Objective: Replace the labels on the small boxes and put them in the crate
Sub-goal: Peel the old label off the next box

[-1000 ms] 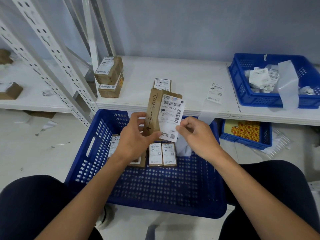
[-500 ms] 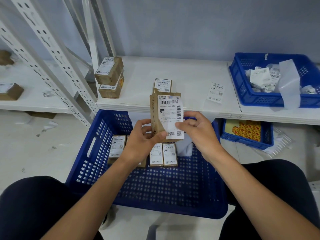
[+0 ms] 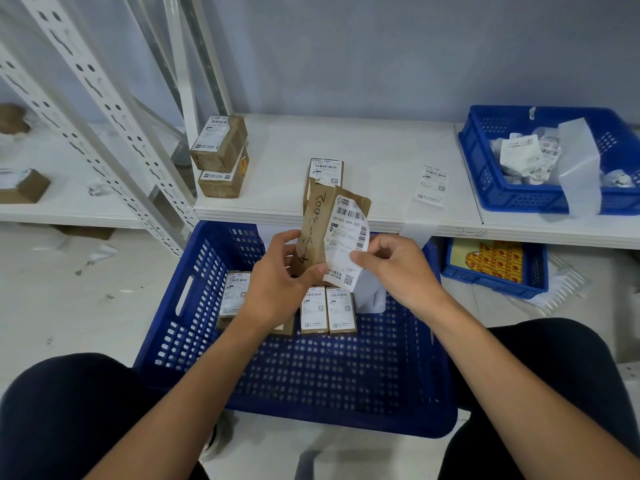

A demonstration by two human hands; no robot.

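Observation:
My left hand point(image 3: 277, 282) grips a small brown cardboard box point(image 3: 313, 230) with handwriting on its side, held upright above the big blue crate point(image 3: 214, 327). A white barcode label point(image 3: 346, 244) hangs partly peeled from the box's face, and my right hand point(image 3: 391, 268) pinches its lower right edge. Several labelled small boxes point(image 3: 327, 310) lie flat on the crate floor. One more labelled box point(image 3: 325, 171) stands on the white shelf point(image 3: 374, 150) just behind the held one, and a loose label point(image 3: 431, 183) lies to the right of it.
Two stacked brown boxes point(image 3: 221, 157) sit at the shelf's left end beside a perforated white upright point(image 3: 104, 109). A blue bin point(image 3: 512, 188) with crumpled labels and backing strips stands on the shelf at right. A smaller blue bin point(image 3: 533, 268) with yellow packs sits below it. My knees flank the crate.
The box has tilted to the right and dropped slightly. The label, lying flat on the box half a second ago, now curls away from it under my right fingers.

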